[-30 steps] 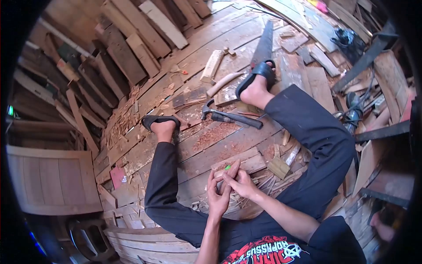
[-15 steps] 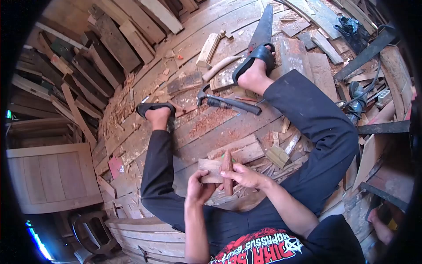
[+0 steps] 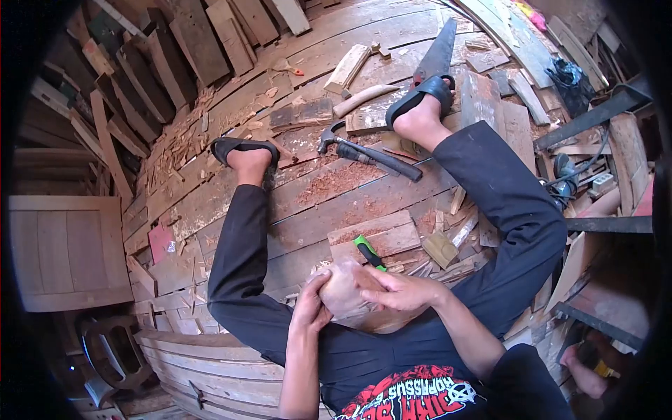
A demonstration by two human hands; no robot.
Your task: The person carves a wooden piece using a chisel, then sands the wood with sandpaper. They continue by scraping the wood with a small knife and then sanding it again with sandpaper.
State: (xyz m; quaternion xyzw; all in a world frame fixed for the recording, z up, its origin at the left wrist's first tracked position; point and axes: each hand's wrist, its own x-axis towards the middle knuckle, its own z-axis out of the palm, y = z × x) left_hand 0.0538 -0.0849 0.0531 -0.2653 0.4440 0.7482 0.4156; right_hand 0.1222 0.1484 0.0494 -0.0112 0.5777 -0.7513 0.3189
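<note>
My left hand [image 3: 310,302] grips the left edge of a pale piece of wood [image 3: 337,290], its outline smeared by motion. My right hand [image 3: 402,292] is closed at the other side, fingers against a reddish-brown wooden block [image 3: 365,280] that overlaps the pale piece. Both hands are above my lap, between my spread legs. Just beyond them, a green-and-black handled tool [image 3: 369,253] lies by a flat board [image 3: 378,232] strewn with shavings.
A claw hammer [image 3: 371,157] lies on the plank floor between my feet. A handsaw [image 3: 435,52] sits by my right sandal [image 3: 420,98]. Wood scraps lie to the right, and planks [image 3: 199,42] lean at the back left. Another person's limb [image 3: 586,367] shows at lower right.
The pale wood has turned and blurred, and the brown block has tilted from upright and is now mostly covered by my right hand. The green-handled tool has come into fuller view. My head view has shifted.
</note>
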